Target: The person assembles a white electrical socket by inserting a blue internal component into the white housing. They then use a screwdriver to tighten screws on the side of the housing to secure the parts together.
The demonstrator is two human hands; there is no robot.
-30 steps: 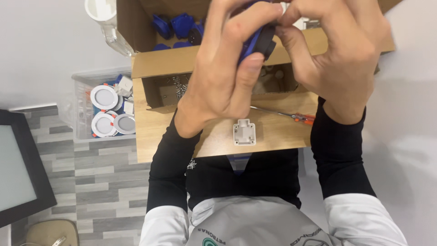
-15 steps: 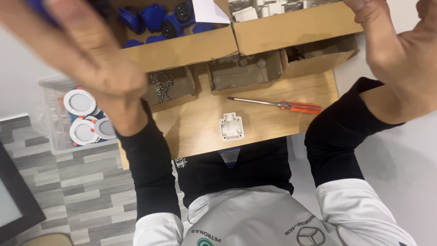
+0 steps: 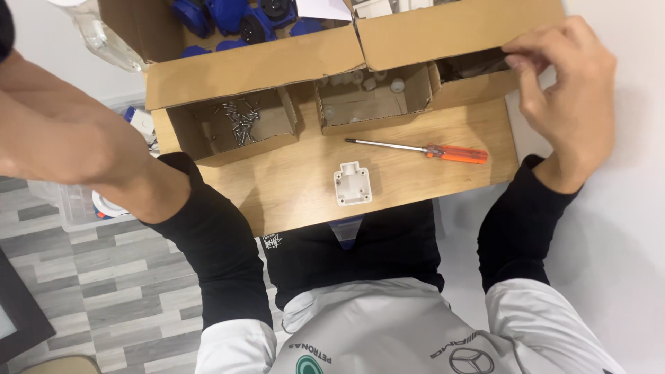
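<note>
Right hand, fingers loosely curled, seemingly touches the rightmost cardboard tray; left hand's grip can't be told

right hand is up high, fingers curled with the tips pinched together; left hand mostly out of frame, only wrist and forearm showing

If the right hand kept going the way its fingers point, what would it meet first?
Probably the dark contents of the rightmost small cardboard compartment: the right hand points left, fingertips already at that box's open edge. Depth is unclear.
</note>
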